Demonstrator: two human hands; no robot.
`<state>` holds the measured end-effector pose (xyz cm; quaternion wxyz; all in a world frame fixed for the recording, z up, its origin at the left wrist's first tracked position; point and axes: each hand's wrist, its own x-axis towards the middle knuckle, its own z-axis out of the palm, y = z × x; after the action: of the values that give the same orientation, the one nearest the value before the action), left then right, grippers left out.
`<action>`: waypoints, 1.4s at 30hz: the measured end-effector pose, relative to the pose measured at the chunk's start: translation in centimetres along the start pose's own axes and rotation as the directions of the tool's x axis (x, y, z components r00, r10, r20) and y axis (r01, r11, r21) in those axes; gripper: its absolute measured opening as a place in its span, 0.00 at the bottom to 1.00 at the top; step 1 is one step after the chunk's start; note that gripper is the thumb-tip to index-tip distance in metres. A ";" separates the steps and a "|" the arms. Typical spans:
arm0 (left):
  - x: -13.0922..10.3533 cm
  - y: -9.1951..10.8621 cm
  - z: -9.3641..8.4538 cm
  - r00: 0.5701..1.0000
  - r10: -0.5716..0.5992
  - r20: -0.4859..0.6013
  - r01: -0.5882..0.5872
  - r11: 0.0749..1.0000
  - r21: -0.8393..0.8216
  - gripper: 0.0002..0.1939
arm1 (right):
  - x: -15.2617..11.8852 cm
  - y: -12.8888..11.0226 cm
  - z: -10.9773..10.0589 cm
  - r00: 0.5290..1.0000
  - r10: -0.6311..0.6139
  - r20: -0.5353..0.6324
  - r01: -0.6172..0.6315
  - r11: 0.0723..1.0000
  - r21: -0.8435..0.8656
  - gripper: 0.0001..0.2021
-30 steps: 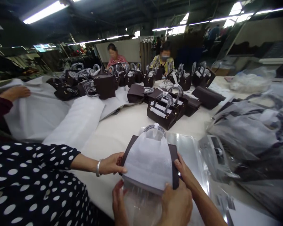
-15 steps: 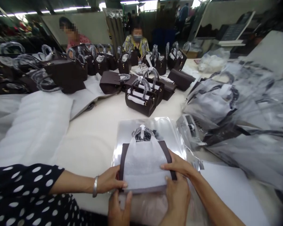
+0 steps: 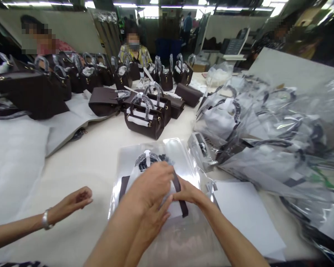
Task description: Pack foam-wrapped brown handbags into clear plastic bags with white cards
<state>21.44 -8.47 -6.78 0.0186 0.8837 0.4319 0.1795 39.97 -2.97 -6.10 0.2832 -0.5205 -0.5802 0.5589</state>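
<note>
A dark brown bag [image 3: 124, 184] under a white cover sits on a clear plastic sheet [image 3: 174, 147], its wrapped handles [image 3: 147, 158] pointing away. My left hand [image 3: 159, 177] reaches over its upper right part with curled fingers; what they hold, if anything, is hidden. Below it, my right hand [image 3: 156, 220] lies against the white cover with its fingers apart. Another person's hand [image 3: 185, 191] grips the bag's right side. At the left, a co-worker's hand with a silver bangle [image 3: 46, 219] is over the table, away from the bag.
Finished brown bags [image 3: 144, 122] stand farther back. Plastic-wrapped bags [image 3: 267, 159] pile up at the right, beside white sheets [image 3: 245, 207]. White foam sheeting [image 3: 13, 155] lies at the left. People sit behind the table, one in a yellow top [image 3: 143, 55].
My hands have left the bag's lower edge; the left has gone up over it and my arms now overlap. The bangled hand has let go and moved left. The view has turned right.
</note>
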 end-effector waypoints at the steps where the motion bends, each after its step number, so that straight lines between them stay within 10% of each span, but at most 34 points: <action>1: 0.0 -0.2 -0.2 0.999 0.044 -0.008 -0.044 0.998 0.042 0.21 | -0.2 0.0 0.0 1.000 -0.007 0.012 0.007 1.000 -0.008 0.40; 6: 0.0 -0.7 -0.9 0.985 0.165 -0.041 -0.155 0.970 0.185 0.21 | -1.8 0.6 -3.7 0.966 0.106 -0.234 -0.122 0.991 -0.052 0.33; 10: -0.1 -0.7 -0.6 0.986 0.144 -0.089 -0.131 0.983 0.132 0.18 | -2.3 1.4 -11.3 0.781 0.093 -0.618 -0.218 0.967 -0.130 0.20; 15: -0.8 -1.7 -0.8 0.944 0.329 0.031 -0.330 0.936 0.121 0.24 | -0.1 2.8 -16.9 0.736 0.206 -0.645 -0.373 0.918 -0.133 0.09; 25: -0.9 -1.6 0.2 0.953 0.282 -0.113 -0.292 0.953 -0.084 0.17 | 3.7 2.3 -18.3 0.691 0.583 -0.428 -0.597 0.794 0.117 0.09; 33: -1.0 -1.5 0.8 0.970 0.218 -0.113 -0.236 0.954 -0.188 0.16 | -2.1 1.7 -17.9 0.739 0.543 -0.398 -0.476 0.840 0.262 0.10; 42: 0.2 -1.1 -0.2 0.953 0.271 -0.132 -0.285 0.954 -0.097 0.07 | -3.2 5.7 -15.8 0.648 0.634 -0.422 -0.569 0.771 0.285 0.10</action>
<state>20.60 -7.69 -6.72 0.0187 0.9211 0.2924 0.2562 56.96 -1.27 -7.25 0.2525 -0.7892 -0.2446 0.5036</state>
